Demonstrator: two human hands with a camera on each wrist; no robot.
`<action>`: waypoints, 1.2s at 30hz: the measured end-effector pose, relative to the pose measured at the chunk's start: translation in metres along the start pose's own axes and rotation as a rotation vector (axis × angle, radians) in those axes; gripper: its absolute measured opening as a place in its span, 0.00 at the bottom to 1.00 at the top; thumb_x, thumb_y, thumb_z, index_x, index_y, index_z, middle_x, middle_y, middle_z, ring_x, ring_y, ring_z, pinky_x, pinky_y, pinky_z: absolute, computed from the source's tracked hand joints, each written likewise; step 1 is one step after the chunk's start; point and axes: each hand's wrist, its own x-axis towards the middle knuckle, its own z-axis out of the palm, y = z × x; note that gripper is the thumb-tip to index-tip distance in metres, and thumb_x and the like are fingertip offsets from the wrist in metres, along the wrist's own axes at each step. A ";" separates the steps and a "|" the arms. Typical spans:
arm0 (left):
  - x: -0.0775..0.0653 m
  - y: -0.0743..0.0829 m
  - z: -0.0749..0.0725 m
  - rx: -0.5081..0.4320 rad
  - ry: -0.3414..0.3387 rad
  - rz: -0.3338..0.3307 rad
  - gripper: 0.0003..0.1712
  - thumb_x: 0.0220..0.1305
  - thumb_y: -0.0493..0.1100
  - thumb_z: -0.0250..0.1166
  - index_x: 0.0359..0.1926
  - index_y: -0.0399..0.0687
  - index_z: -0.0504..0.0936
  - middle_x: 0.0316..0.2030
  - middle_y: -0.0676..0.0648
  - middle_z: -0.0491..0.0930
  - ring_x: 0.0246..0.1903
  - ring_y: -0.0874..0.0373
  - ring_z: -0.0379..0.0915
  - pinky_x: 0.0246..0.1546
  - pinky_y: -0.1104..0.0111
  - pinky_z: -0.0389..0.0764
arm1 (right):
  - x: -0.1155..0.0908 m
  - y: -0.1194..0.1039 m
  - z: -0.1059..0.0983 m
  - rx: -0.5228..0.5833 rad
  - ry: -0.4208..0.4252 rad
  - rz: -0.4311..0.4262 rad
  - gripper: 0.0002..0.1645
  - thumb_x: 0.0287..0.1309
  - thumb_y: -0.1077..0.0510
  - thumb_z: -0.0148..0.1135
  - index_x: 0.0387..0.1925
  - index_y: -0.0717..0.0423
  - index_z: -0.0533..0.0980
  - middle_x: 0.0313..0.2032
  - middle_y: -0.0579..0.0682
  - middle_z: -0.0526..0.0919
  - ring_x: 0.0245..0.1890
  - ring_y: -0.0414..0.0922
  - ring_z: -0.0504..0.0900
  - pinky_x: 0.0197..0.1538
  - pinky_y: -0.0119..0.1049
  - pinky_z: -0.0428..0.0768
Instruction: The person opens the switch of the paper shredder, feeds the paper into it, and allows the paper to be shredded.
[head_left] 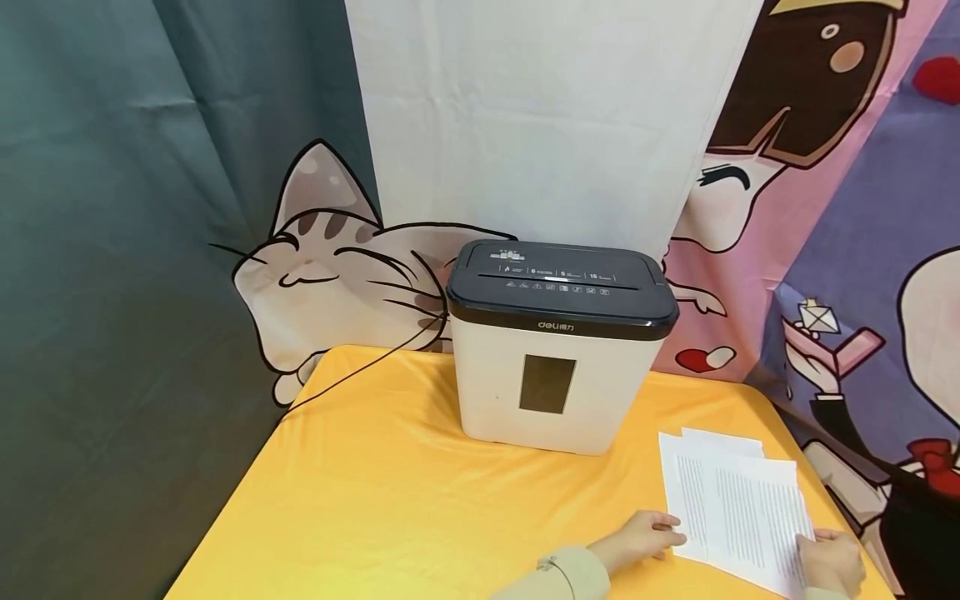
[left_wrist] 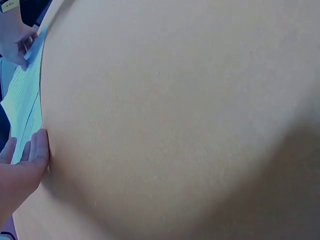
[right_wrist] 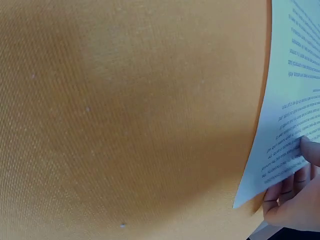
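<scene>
Printed paper sheets (head_left: 735, 508), at least two and overlapping unevenly, are at the right front of the yellow table. My right hand (head_left: 832, 562) pinches their right edge. In the right wrist view its thumb (right_wrist: 311, 151) lies on the printed face, with the fingers curled underneath. At the left edge of the sheets is my left hand (head_left: 641, 537), fingertips touching the paper. The left wrist view shows the left fingers (left_wrist: 40, 147) fairly straight and the thumb apart from them, beside the paper (left_wrist: 30, 95). How many sheets there are is hidden.
A white paper shredder (head_left: 487, 392) with a black top (head_left: 562, 304) and a narrow feed slot stands at the back of the yellow-covered table (head_left: 360, 492). A dark cord (head_left: 352, 372) runs from it to the left. Printed cartoon curtains (head_left: 540, 108) hang behind the table.
</scene>
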 end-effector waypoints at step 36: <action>0.007 -0.003 -0.046 -0.161 0.216 0.048 0.19 0.54 0.35 0.59 0.49 0.39 0.72 0.31 0.50 0.76 0.27 0.57 0.72 0.29 0.62 0.78 | 0.002 -0.037 0.003 0.104 -0.088 -0.621 0.18 0.54 0.62 0.54 0.37 0.77 0.67 0.17 0.48 0.80 0.20 0.19 0.64 0.24 0.16 0.64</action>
